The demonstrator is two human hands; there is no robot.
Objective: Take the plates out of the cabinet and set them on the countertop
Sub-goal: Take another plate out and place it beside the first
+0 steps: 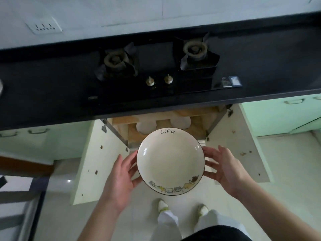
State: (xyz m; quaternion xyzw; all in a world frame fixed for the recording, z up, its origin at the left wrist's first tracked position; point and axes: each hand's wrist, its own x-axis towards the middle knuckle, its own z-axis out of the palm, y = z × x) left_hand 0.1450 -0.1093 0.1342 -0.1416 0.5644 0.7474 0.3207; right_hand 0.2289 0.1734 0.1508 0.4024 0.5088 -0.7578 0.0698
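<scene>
I hold a cream plate (pixel 170 162) level in front of me, below the countertop edge. It has a dark rim, the word "life" at its far side and cartoon cats along its near side. My left hand (pixel 121 178) grips its left rim and my right hand (pixel 224 167) supports its right rim, fingers under the edge. Behind the plate the cabinet (pixel 206 117) under the stove stands open, with two white round plates (pixel 145 126) (pixel 180 121) partly visible on a wooden shelf. The black countertop (pixel 43 94) runs across above.
A two-burner gas stove (pixel 156 66) with two knobs fills the middle of the counter. Both cabinet doors (pixel 93 159) (pixel 250 145) swing out to either side of me. Green cabinet fronts flank them. My feet stand on the pale floor tiles (pixel 286 171).
</scene>
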